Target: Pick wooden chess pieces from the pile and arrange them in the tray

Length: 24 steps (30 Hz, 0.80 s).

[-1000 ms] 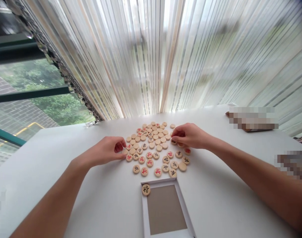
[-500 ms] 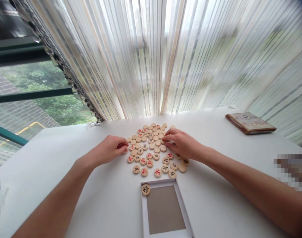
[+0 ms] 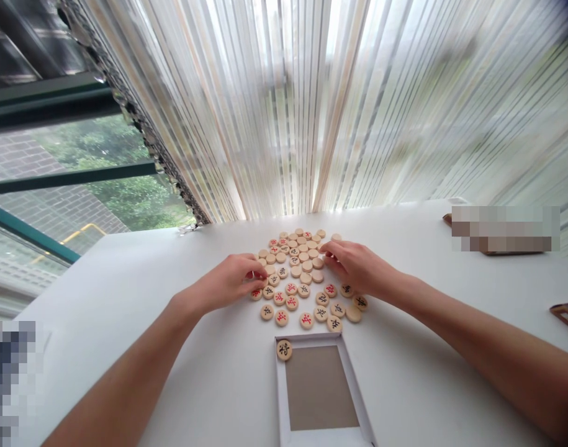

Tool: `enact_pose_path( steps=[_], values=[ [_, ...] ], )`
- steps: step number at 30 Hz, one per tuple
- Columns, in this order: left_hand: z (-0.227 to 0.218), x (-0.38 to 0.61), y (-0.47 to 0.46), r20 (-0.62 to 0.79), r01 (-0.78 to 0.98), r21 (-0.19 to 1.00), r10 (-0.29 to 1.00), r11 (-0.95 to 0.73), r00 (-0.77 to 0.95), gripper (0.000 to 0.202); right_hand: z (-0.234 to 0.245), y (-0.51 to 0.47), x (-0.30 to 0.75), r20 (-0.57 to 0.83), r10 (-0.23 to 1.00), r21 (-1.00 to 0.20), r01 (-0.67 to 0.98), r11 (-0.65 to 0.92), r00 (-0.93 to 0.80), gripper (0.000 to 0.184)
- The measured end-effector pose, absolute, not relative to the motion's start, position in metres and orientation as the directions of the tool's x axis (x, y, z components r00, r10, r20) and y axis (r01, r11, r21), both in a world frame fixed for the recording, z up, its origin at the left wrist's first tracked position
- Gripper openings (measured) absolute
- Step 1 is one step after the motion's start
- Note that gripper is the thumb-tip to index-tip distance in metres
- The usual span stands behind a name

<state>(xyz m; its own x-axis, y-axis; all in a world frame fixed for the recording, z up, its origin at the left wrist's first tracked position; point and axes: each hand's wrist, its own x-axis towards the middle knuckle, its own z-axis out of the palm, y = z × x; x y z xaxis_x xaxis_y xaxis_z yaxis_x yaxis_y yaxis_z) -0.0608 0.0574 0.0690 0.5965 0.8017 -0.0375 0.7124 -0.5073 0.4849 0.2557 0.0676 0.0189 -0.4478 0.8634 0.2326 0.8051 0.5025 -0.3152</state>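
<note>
Round wooden xiangqi pieces point(image 3: 306, 266) lie in a loose cluster, some with red or black characters up and others showing plain faces. At the left edge of the cluster is my left hand point(image 3: 239, 279), its thumb and fingertips closed around a piece that they mostly cover. My right hand point(image 3: 353, 264) rests at the right side of the cluster, fingers apart and beside a plain piece point(image 3: 317, 262). Nearer me, a shallow white box point(image 3: 280, 397) holds a single black-marked piece point(image 3: 284, 349) in its far left corner.
The white table point(image 3: 209, 372) reaches to a striped string curtain point(image 3: 274, 124) at the window. A brown-edged case point(image 3: 514, 252), partly blurred out, lies at the back right. Another brown object point(image 3: 567, 315) shows at the right edge.
My left hand has moved inward over the left pieces. My right hand has drawn back slightly from the plain pieces, its fingers more spread. The whole view has shifted a little.
</note>
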Motion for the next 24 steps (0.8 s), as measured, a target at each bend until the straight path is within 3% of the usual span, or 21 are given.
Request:
enact_pose_path(
  steps=[8, 15, 24],
  values=[
    [0.069, -0.061, 0.056, -0.085, 0.714, 0.447, 0.769, -0.539, 0.633, 0.019, 0.019, 0.070, 0.257, 0.255, 0.890, -0.404, 0.794, 0.454, -0.379, 0.020],
    [0.066, -0.059, 0.057, -0.022, 0.712, 0.442, 0.786, -0.546, 0.617, 0.031, 0.017, 0.071, 0.260, 0.307, 0.872, -0.405, 0.776, 0.483, -0.382, 0.019],
    [0.058, -0.061, 0.063, 0.054, 0.743, 0.436, 0.839, -0.507, 0.541, 0.028, 0.015, 0.068, 0.256, 0.307, 0.727, -0.299, 0.663, 0.687, -0.615, 0.029]
  ],
)
